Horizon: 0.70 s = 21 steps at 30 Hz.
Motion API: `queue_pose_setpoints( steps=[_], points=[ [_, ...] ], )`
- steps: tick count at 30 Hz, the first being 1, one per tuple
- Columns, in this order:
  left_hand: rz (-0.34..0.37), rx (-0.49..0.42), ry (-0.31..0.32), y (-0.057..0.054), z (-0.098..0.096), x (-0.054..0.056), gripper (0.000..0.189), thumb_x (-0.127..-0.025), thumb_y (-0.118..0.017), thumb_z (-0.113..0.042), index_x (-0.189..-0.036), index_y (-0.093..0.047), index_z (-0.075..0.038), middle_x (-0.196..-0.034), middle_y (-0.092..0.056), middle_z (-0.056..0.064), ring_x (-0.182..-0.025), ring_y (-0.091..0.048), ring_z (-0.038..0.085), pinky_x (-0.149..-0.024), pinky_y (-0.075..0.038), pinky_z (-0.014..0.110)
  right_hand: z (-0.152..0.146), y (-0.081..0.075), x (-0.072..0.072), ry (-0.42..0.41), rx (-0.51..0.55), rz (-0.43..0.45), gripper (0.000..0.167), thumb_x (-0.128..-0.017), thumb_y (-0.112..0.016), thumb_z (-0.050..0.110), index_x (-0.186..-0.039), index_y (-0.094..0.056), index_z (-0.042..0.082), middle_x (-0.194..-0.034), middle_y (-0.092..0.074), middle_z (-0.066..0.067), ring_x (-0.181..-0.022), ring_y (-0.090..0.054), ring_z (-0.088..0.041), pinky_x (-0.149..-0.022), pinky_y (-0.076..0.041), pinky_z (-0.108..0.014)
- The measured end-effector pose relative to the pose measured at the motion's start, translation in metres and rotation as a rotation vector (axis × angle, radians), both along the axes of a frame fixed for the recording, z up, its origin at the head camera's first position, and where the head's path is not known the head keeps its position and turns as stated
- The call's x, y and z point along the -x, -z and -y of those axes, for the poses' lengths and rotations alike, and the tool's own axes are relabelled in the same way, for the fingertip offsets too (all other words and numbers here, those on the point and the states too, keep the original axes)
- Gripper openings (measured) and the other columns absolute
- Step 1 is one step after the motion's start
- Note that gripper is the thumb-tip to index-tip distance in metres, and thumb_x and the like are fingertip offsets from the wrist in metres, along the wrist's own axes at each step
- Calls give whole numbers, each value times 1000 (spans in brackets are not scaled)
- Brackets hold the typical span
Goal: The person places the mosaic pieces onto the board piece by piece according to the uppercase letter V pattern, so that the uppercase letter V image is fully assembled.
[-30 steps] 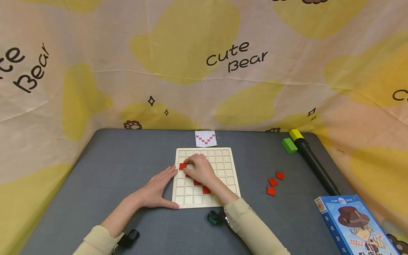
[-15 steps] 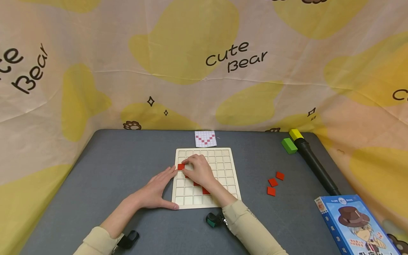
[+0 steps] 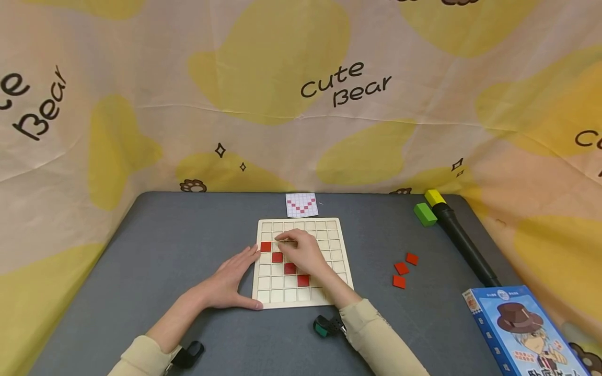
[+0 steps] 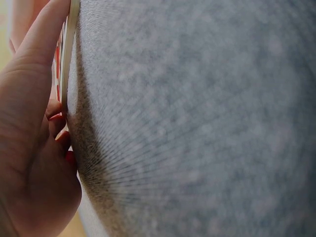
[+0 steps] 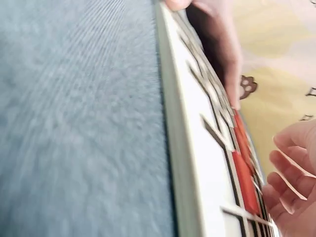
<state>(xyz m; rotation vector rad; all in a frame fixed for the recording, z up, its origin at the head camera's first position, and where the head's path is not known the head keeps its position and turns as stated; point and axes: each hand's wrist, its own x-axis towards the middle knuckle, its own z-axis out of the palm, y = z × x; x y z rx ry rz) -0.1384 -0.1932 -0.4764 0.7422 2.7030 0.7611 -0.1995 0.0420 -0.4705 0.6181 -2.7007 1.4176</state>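
Observation:
A cream grid board lies on the grey table. Several red square tiles sit in its cells in a diagonal, from the far-left tile down to the near-middle tile. My left hand rests along the board's left edge, fingers extended and thumb at the near-left corner. Over the board hovers my right hand, just right of the upper tiles, thumb and index finger parted with nothing between them. In the right wrist view, the right hand's fingers are loosely bent above the board.
Three loose red tiles lie right of the board. A small card with a pink V pattern stands behind it. Farther right are a green block, a yellow block, a black rod and a blue box.
The uppermost red tile has slid left into the edge cell. My right hand has let go of it and drawn back rightward. My left hand stays at the board's edge.

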Motion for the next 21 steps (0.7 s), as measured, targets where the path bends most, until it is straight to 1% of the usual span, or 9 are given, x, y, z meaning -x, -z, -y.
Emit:
queue_pose_setpoints(
  steps=[3,7,11,16,21],
  points=[
    [-2,6,-6,1,0,0,123,-66,-73,-74,-155,-23,-6,-161,-17,13,-147,-13,33,-110,-19,60,-11,-5,-4,44,70,81,14,-91,-67,16,-102,-76,18,-99,-70,7,-82,-62,-11,-75,-49,-29],
    [-5,8,-6,1,-1,0,123,-66,-73,-74,-155,-24,-5,-161,-17,13,-147,-14,34,-110,-19,60,-30,-12,-8,60,123,152,14,-92,-66,17,-101,-76,17,-98,-71,7,-85,-63,-12,-76,-49,-33],
    [-12,12,-2,1,-1,0,123,-66,-74,-73,-155,-23,-5,-161,-17,13,-147,-14,33,-110,-19,60,-54,-14,-13,64,116,207,14,-93,-66,20,-102,-76,16,-100,-71,9,-89,-62,-13,-78,-48,-34],
    [-11,11,-1,0,-1,-1,123,-66,-74,-73,-155,-23,-5,-161,-17,12,-147,-13,33,-110,-19,59,-87,-16,-21,58,106,225,15,-93,-67,20,-105,-76,15,-101,-71,4,-88,-61,-15,-75,-46,-33],
    [-10,6,0,0,-1,-1,122,-67,-75,-72,-155,-22,-4,-161,-16,13,-147,-13,33,-110,-19,60,-122,-12,-33,73,52,186,15,-92,-68,18,-104,-75,12,-96,-72,-1,-77,-60,-15,-67,-47,-27]
  ],
)
